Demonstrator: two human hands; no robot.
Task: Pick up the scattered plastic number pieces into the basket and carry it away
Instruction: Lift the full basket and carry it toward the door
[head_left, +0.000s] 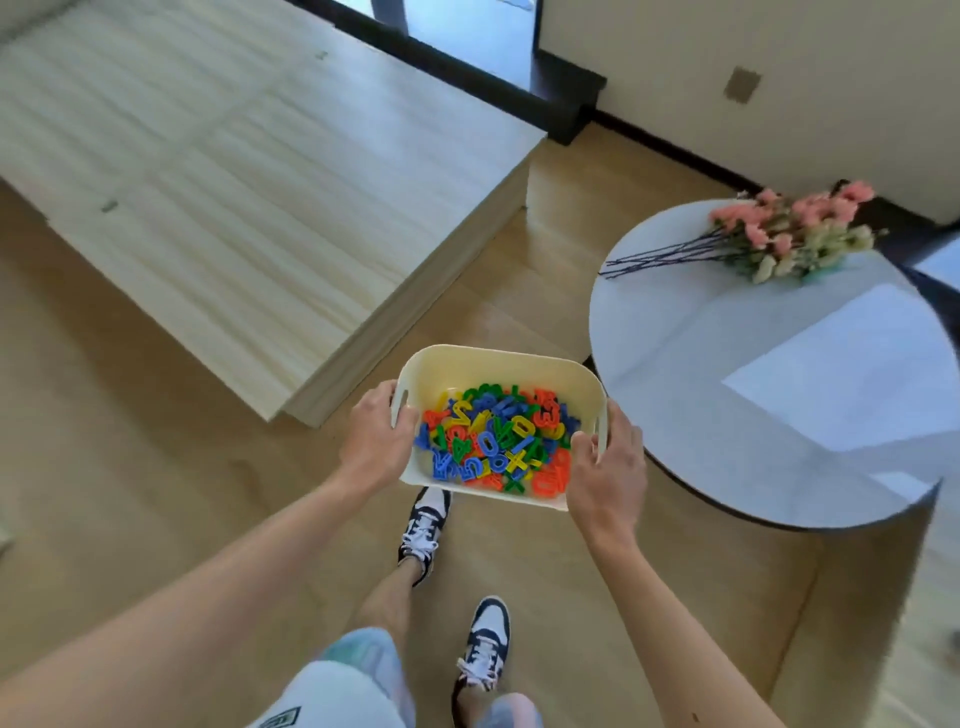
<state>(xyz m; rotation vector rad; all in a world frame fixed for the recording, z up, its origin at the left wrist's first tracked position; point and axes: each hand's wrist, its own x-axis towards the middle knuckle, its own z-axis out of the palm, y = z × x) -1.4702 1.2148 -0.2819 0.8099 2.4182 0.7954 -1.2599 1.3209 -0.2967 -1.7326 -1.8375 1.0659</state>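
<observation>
Near us, our two shoes (423, 530) stand on the wood floor (156, 493). Above them we hold the cream basket (498, 364) in the air. Its long side runs left to right, open top up. Our left hand (376, 441) and right hand (608, 467) each wrap fingers tight on a side handle. The number pieces (498, 441) lie piled inside; those underneath are hidden. Farther right, pink flowers (789, 228) lie on a round table (779, 405), its right edge cut off.

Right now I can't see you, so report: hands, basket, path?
Left hand and right hand grip basket by its sides. Number pieces inside. Round table close on right.
</observation>
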